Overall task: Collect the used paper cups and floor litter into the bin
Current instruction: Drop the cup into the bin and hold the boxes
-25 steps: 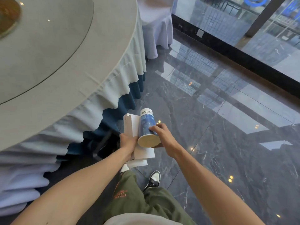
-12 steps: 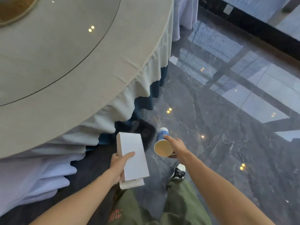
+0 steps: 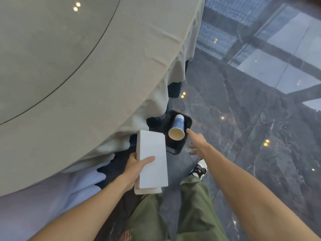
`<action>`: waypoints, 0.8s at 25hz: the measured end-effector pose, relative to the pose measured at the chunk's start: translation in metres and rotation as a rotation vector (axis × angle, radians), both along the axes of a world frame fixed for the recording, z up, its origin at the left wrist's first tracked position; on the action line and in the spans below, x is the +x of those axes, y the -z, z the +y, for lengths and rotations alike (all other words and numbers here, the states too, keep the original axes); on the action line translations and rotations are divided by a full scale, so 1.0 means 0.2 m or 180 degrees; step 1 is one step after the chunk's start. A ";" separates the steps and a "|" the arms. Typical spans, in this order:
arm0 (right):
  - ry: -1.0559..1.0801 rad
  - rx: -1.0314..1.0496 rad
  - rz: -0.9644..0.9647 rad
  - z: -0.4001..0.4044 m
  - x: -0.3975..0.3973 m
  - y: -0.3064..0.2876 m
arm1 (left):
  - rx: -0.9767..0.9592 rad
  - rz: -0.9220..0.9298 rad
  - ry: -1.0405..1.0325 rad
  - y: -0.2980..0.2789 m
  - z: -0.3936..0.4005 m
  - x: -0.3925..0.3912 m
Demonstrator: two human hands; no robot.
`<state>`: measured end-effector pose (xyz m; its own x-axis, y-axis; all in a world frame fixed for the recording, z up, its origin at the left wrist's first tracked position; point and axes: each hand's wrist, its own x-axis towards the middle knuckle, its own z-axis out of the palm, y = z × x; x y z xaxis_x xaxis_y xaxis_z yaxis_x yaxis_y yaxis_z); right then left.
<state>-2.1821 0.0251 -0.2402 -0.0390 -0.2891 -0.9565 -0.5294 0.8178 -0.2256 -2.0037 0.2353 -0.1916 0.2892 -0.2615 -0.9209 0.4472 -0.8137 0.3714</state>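
A blue paper cup (image 3: 177,126) lies tilted inside the black bin (image 3: 188,121) on the floor, its open mouth toward me. My right hand (image 3: 196,142) hovers just right of the cup, fingers spread, touching nothing. My left hand (image 3: 137,165) grips white flat boxes (image 3: 152,160), two stacked, held over the floor just left of the bin.
A large round table with a pale cloth (image 3: 86,75) and skirt overhangs the bin's left side. Dark glossy marble floor (image 3: 251,136) stretches to the right. My green trouser legs and one shoe (image 3: 199,168) stand below the bin.
My right hand let go of the blue cup, which now lies in the black bin. The view has come closer to the bin. My left hand still holds the white boxes.
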 end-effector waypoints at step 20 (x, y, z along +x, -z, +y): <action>-0.0477 0.0777 -0.1255 0.46 -0.16 -0.12 | 0.0178 0.0552 -0.0227 0.23 -0.10 -0.09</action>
<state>-2.2139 0.1173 -0.2153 0.3648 -0.0292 -0.9306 -0.5581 0.7932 -0.2437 -2.0208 0.2149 -0.2368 0.1409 -0.1929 -0.9711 0.5577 -0.7950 0.2388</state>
